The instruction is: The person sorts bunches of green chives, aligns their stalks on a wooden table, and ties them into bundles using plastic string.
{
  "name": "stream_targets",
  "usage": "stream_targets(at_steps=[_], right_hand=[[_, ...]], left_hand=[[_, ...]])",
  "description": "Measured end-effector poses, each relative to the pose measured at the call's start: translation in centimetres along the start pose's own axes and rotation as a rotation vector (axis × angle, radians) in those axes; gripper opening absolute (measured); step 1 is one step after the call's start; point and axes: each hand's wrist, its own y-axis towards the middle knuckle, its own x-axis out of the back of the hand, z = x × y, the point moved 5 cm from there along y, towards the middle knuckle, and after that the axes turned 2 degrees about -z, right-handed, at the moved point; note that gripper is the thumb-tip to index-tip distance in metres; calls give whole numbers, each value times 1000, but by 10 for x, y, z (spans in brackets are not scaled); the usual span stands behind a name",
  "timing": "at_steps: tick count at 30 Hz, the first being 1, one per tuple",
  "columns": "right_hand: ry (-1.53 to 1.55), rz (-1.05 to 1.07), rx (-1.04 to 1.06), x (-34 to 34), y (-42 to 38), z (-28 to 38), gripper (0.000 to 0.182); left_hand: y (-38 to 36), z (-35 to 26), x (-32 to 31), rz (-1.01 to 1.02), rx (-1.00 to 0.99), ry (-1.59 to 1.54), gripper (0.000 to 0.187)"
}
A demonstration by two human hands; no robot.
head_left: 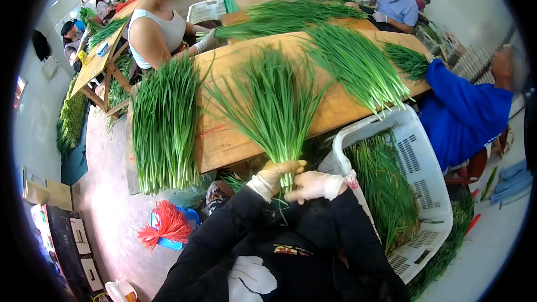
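A bunch of long green leaves (274, 106) is held in front of the wearer's body, at the near edge of the wooden table (226, 151). Its pale stem ends are pointed toward the body, and its leaves are spread like a fan over the table; whether the wood is touched by them cannot be told. By the left hand (276, 177), which is gloved, the stems are grasped in a clenched grip just above their ends. The right hand (314, 185), also gloved, is placed just beside the stem ends; whether its grip is closed on them cannot be told.

On the table, a thick pile (165, 126) is laid to the left of the bunch, and a second pile (358, 67) to the right. Below, at the right, more greens (383, 190) are contained in a pale plastic crate (433, 182). On the floor at the left, red strips (168, 223) are kept in a blue container (194, 216).
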Motion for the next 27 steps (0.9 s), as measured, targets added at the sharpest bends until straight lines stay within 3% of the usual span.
stream_targets(at_steps=[2, 5, 6, 8, 9, 10, 12, 14, 15, 16, 17, 18, 19, 20, 21, 22, 23, 24, 27], right_hand=[[348, 147, 84, 3, -7, -16, 41], [1309, -128, 334, 4, 1, -73, 74], [1456, -45, 454, 4, 1, -60, 80], [1512, 100, 416, -21, 32, -64, 84], [1620, 32, 428, -10, 8, -6, 83], [1695, 95, 456, -16, 13, -1, 85], [1600, 15, 471, -10, 10, 15, 78], [1594, -26, 459, -7, 11, 21, 69], [1445, -103, 526, 4, 10, 26, 65], [1297, -178, 588, 14, 7, 32, 61], [1200, -245, 695, 30, 1, 41, 51], [947, -450, 812, 48, -2, 46, 46], [818, -528, 763, 61, 5, 47, 47], [688, -602, 707, 75, 11, 48, 48], [632, -669, 614, 94, 7, 55, 48], [570, -730, 522, 114, -2, 67, 48], [676, -774, 603, 133, -12, 79, 48], [782, -817, 687, 151, -21, 89, 48], [848, -973, 823, 191, -29, 101, 51]], left_hand=[[-2, -1, 3, 15, -24, -99, 42], [-15, 5, -4, 189, 4, -205, 43], [-28, 5, -16, 210, 40, -115, 46], [-36, 36, -27, 446, 118, -40, 50], [-46, 46, -31, 430, 192, -49, 52], [-54, 53, -34, 415, 265, -56, 55], [-56, 51, -25, 534, 226, -39, 54], [-61, 40, -19, 462, 242, 113, 54], [-59, 27, -22, 453, 215, 268, 56], [-59, -2, -18, 350, 15, 517, 55], [-70, -48, -43, 294, -210, 441, 57], [-69, -78, -47, 239, -303, 409, 70], [-69, -107, -51, 184, -396, 382, 83], [-68, -139, -65, 175, -741, 582, 71], [-74, -167, -82, 330, -1087, 1006, 61], [-75, -189, -97, 298, -1129, 1046, 54], [-76, -211, -112, 264, -1170, 1086, 46], [-69, -227, -124, 56, -898, 740, 40], [-51, -250, -141, 135, -1037, 631, 41]])
